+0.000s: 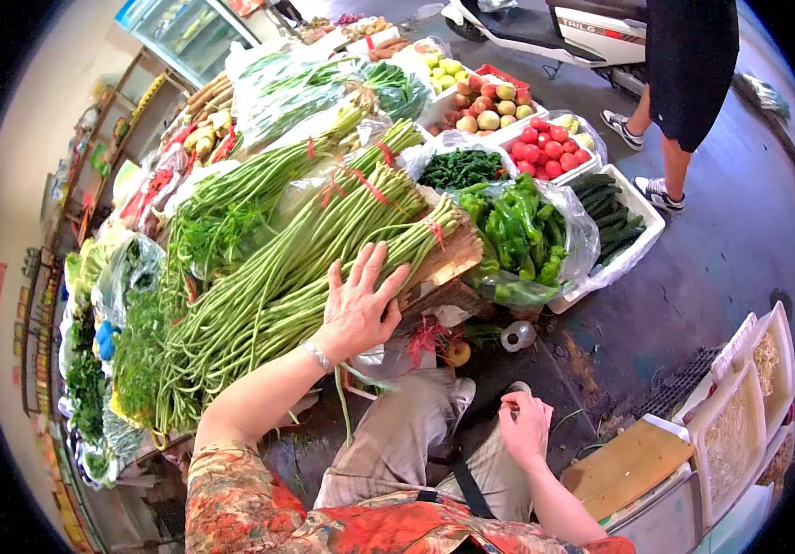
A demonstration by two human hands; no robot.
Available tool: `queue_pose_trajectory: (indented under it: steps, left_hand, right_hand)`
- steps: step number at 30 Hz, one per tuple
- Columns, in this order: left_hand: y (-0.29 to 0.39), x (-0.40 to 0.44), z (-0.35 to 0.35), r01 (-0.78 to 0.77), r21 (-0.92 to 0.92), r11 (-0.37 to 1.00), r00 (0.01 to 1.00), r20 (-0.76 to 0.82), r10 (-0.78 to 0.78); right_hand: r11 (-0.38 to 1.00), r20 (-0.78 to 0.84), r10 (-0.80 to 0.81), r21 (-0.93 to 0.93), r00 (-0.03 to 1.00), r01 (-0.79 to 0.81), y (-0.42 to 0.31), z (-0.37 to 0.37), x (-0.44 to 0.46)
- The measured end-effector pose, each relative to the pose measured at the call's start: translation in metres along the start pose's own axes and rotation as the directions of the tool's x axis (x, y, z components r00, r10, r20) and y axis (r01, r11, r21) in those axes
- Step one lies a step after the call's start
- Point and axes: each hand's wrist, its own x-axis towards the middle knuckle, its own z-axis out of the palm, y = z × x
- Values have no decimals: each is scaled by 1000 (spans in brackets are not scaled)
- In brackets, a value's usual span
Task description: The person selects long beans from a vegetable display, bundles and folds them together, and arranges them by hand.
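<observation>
Greens point(142, 346) with feathery leaves lie at the left, pressed close against the long beans point(259, 309), which take the middle of the view. The beans lie mostly in one direction, with red ties point(439, 234) near their right ends, I suppose so that each bundle holds together and can be lifted by its tied end. On these beans rests the left hand point(361, 300), palm down, its fingers extended and spread apart; it is not closed around any bundle, and so it seems rather to steady or to feel the pile than to grip it. The beans are thus directly under this hand: most of their length goes out to its left, while the tied ends are above and to the right of the fingertips. Next come green peppers point(517, 231) in a plastic bag point(585, 231), probably to prevent them from spreading. Lower down, the right hand point(524, 420) hangs over the trouser leg point(506, 475), with fingers loosely bent, well apart from the beans; whether something small is between them, I cannot tell from this angle. Farther right, cucumbers point(601, 208) lie in a white box point(651, 222), whose walls perhaps hinder them from rolling.
</observation>
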Motion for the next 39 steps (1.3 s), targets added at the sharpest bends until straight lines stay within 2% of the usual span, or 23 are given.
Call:
queue_pose_trajectory:
  steps: [5,12,16,19,22,25,26,28,31,33,35,37,39]
  left_hand:
    - [0,-2,2,8,12,1000,999,-36,-7]
    - [-2,-5,4,-6,-2,1000,995,-103,6]
    - [-6,-7,8,-3,-38,999,991,-135,-2]
    - [-9,-9,7,8,-95,995,995,-102,-17]
    - [-9,-17,8,-30,-157,987,985,-170,3]
    - [18,-51,-3,-32,-145,989,975,-220,-1]
    - [32,-68,-1,-72,-210,975,963,-270,13]
    - [54,-113,0,-169,-268,948,967,-230,107]
    - [72,-184,19,-246,-471,847,969,-139,205]
    - [76,-224,25,-198,-479,855,980,-108,166]
    - [73,-255,29,-101,-604,791,994,-33,102]
    - [71,-282,31,-48,-635,771,999,-13,51]
    - [70,-298,30,0,-664,747,1000,11,10]
  right_hand:
    - [996,49,-75,-51,996,78,-7,8,4]
    - [986,-10,-78,-147,997,75,-11,15,-4]
    - [983,-49,-40,-183,998,31,-10,17,-12]
    - [980,-76,-85,-186,993,69,-5,20,-16]
    - [979,-84,-73,-198,994,55,-5,22,-19]
    - [972,-108,-92,-225,990,66,-6,22,-22]
    - [976,-108,-66,-212,992,42,-7,22,-23]
    - [970,-109,-61,-241,992,34,-8,22,-25]
    - [964,-102,-64,-263,993,35,-11,22,-27]
    - [960,-160,-151,-257,975,107,-9,25,-29]
    - [946,-170,-198,-293,965,143,-11,24,-32]
    - [958,-50,-42,-285,998,27,-11,23,-34]
    - [948,-60,-75,-313,995,53,-6,25,-40]
